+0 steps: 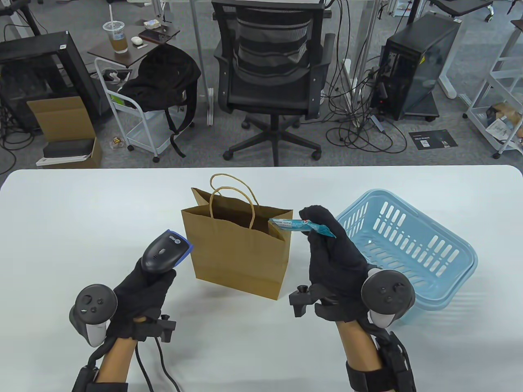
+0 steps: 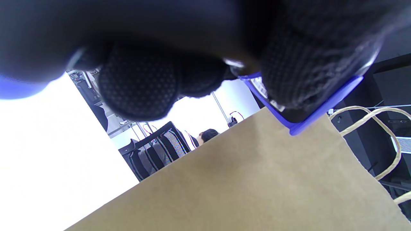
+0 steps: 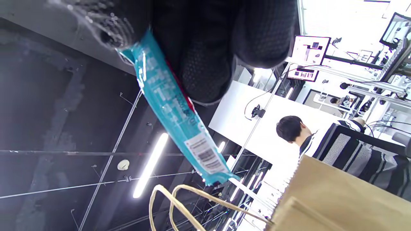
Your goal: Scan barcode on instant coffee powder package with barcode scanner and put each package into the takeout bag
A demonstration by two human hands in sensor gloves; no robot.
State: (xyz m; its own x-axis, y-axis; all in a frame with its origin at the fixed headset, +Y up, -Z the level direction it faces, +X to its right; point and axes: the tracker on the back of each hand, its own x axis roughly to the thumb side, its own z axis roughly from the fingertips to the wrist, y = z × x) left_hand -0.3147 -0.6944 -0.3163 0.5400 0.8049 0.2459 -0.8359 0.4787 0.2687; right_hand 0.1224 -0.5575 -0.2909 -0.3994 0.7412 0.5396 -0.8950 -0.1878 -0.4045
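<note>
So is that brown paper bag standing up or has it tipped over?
Upright: the paper bag stands on its base on the table, mouth open upward, handles raised.

A white table (image 1: 81, 212) with rounded far corners fills the lower half of the table view, its far edge running across the middle of the frame. Two things stand directly on it. A brown paper takeout bag (image 1: 239, 257) with twisted paper handles stands upright near the centre, its mouth open upward. A light blue plastic basket (image 1: 412, 249) with slotted walls sits at centre right, just beside the bag and apart from it. A black cable (image 1: 161, 361) lies on the surface at lower left.
</note>
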